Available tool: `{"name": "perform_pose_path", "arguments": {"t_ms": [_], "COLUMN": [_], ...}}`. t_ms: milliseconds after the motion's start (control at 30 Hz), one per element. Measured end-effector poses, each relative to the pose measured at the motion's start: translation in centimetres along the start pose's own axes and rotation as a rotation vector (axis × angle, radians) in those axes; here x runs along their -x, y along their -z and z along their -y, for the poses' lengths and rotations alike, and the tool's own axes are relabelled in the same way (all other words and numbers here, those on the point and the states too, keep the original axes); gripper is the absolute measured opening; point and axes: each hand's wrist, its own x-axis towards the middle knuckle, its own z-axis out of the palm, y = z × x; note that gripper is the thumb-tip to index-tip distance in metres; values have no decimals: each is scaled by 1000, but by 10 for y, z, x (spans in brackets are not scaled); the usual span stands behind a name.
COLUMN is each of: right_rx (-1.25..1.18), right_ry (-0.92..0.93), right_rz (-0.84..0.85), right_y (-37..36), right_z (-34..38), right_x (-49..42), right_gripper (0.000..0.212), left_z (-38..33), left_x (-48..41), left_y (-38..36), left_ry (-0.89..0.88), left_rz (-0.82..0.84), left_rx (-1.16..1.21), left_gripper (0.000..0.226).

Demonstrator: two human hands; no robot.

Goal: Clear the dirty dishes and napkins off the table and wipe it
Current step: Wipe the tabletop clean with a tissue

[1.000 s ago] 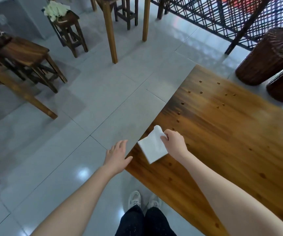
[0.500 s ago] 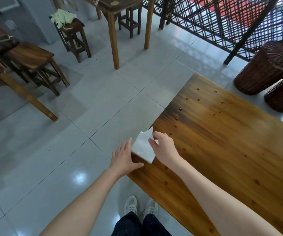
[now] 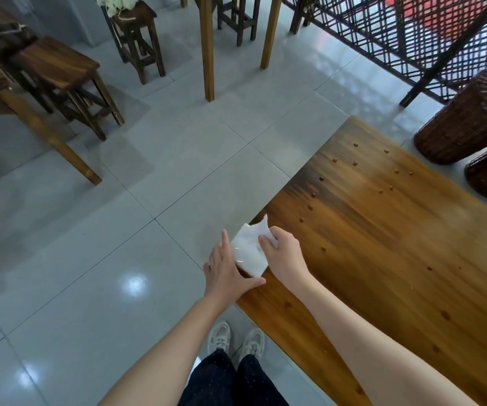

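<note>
A white napkin (image 3: 249, 253) hangs over the left edge of the brown wooden table (image 3: 397, 259). My right hand (image 3: 283, 256) pinches the napkin's upper right part, fingers closed on it. My left hand (image 3: 226, 273) is held flat and open against the table edge just under the napkin, thumb lying on the tabletop and touching the napkin's lower corner. Several small brown crumbs (image 3: 353, 163) lie scattered on the far part of the tabletop.
Two dark wicker baskets (image 3: 467, 121) stand beyond the table at right, beside a lattice screen (image 3: 412, 36). Wooden stools (image 3: 60, 80) and table legs (image 3: 208, 48) stand on the grey tiled floor at upper left. My white shoes (image 3: 236, 341) are beside the table.
My right hand dragged the napkin toward the table's left edge. My left hand rose from beside the edge until it cups under the napkin.
</note>
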Motion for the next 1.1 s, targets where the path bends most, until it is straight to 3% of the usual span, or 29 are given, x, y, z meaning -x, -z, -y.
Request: {"name": "perform_pose_path", "arguments": {"t_ms": [200,433,633,967,1100], "right_rx": [21,31,24,-90,-165], "right_ry": [7,4,33,55,-21], "right_rz": [0,-19,-85,-286,-218], "right_y": [1,14,39,98,114], "right_z": [-7,-13,-8,-4,-19], "right_x": [-2,-1,0,18,28], "right_gripper": [25,23,13,17,16], "left_z": [8,7,7,-3,-8], "left_x": [-5,-14,-21,-39,-48], "left_y": [-5,-8,-5,4,6], "left_ry": [-65,-146,-159,-125,-130], "left_rz": [56,40,29,22,40], "left_rx": [-66,-104,-143,-193,-175], "left_gripper": [132,106,105,110,112]}}
